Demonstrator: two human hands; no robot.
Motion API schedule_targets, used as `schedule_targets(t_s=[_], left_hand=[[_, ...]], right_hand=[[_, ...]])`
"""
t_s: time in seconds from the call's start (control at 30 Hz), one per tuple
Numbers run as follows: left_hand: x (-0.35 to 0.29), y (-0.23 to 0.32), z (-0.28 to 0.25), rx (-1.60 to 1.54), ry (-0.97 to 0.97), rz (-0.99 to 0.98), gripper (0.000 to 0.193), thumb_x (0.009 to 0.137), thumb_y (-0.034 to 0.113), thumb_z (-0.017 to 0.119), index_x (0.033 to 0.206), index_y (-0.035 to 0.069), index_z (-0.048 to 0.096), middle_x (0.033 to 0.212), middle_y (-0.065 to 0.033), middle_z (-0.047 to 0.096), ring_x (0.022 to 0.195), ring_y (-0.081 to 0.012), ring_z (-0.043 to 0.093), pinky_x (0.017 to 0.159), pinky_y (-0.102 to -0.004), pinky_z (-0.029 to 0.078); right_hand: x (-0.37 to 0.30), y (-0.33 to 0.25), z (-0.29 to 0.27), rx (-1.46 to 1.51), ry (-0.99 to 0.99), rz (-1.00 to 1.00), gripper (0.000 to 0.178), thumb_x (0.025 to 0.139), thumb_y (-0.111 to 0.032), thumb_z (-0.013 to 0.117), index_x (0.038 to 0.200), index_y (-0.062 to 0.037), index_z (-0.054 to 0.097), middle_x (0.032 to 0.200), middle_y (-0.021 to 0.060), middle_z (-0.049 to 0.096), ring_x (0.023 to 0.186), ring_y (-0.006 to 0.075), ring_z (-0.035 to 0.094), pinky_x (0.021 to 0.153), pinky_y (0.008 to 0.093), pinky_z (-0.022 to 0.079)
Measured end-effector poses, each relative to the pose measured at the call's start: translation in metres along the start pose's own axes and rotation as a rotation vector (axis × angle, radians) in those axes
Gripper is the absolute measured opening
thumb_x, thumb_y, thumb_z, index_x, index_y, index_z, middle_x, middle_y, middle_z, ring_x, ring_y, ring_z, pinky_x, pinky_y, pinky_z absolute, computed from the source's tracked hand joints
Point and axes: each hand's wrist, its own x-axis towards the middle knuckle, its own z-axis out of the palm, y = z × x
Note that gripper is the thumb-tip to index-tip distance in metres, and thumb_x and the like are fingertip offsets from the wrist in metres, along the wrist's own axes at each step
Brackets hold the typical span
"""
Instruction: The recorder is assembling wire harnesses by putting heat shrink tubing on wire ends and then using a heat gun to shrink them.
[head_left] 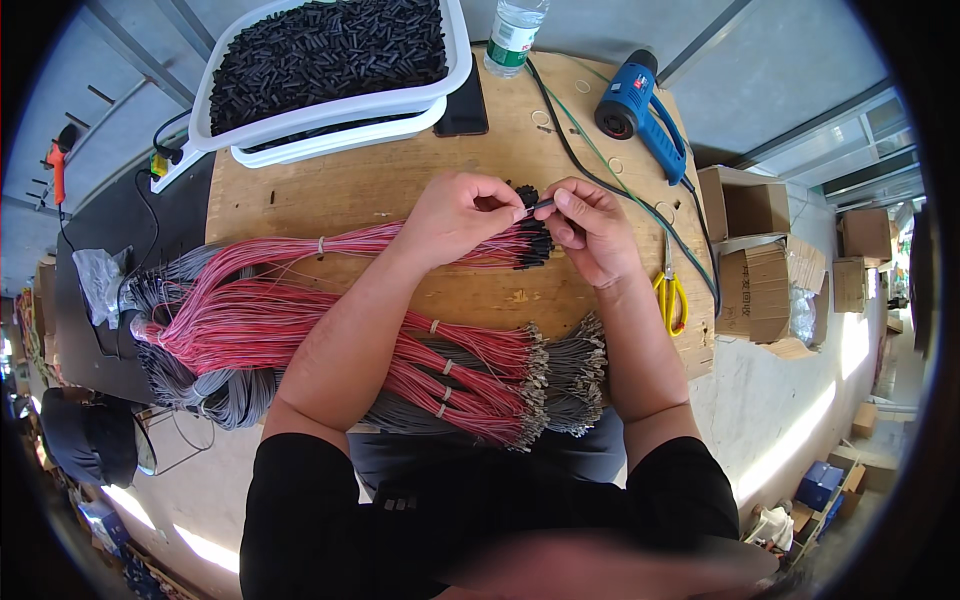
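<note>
At the centre of the frame, the left hand (458,215) pinches a thin wire end while the right hand (590,228) pinches a small black sleeve (541,205) against it; the fingertips hide the joint itself. Both rest over the bundle of red wires (300,250) on the wooden board (380,180). At the upper edge, a white basket (452,70) heaped with black sleeves is cut off. Bare board lies between basket and hands; yellow scissors (670,295) lie near its right edge.
</note>
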Motion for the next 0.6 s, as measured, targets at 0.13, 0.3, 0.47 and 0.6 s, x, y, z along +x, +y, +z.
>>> schedule_targets(t_s=[0.13,0.3,0.47,0.6], left_hand=[[-0.0002,-0.0018,-0.0002,0.000,0.000,0.012,0.013,0.096,0.007,0.078,0.104,-0.003,0.079,0.087,-0.0013,0.074,0.080,-0.0053,0.065,0.073,-0.0240,0.053],[-0.0003,-0.0020,-0.0003,0.007,-0.011,0.040,0.013,0.096,0.008,0.077,0.104,-0.002,0.079,0.085,-0.0007,0.074,0.079,-0.0053,0.064,0.072,-0.0238,0.052],[-0.0011,-0.0012,0.0000,-0.022,-0.021,0.007,0.012,0.097,0.008,0.077,0.103,-0.002,0.078,0.084,0.0004,0.072,0.077,-0.0044,0.063,0.070,-0.0235,0.051],[0.0001,-0.0044,-0.0008,-0.002,-0.017,0.009,0.020,0.094,0.016,0.079,0.105,0.000,0.080,0.089,-0.0092,0.078,0.079,-0.0121,0.070,0.073,-0.0294,0.056]], right_hand=[[-0.0007,0.0015,0.0006,-0.025,0.001,-0.007,0.011,0.103,-0.009,0.071,0.109,0.0007,0.071,0.092,0.0108,0.076,0.063,0.0065,0.050,0.053,0.0192,0.033],[0.0006,0.0063,-0.0007,-0.049,-0.007,-0.010,0.012,0.103,-0.009,0.072,0.110,0.0010,0.072,0.093,0.0116,0.077,0.064,0.0067,0.051,0.053,0.0190,0.034],[-0.0008,0.0017,0.0017,-0.011,-0.025,0.009,0.013,0.103,-0.009,0.071,0.109,0.0012,0.072,0.093,0.0119,0.077,0.065,0.0073,0.053,0.053,0.0192,0.033],[-0.0007,0.0010,0.0003,-0.005,-0.041,0.014,0.013,0.102,-0.009,0.071,0.109,0.0020,0.073,0.093,0.0120,0.078,0.065,0.0077,0.053,0.053,0.0194,0.032]])
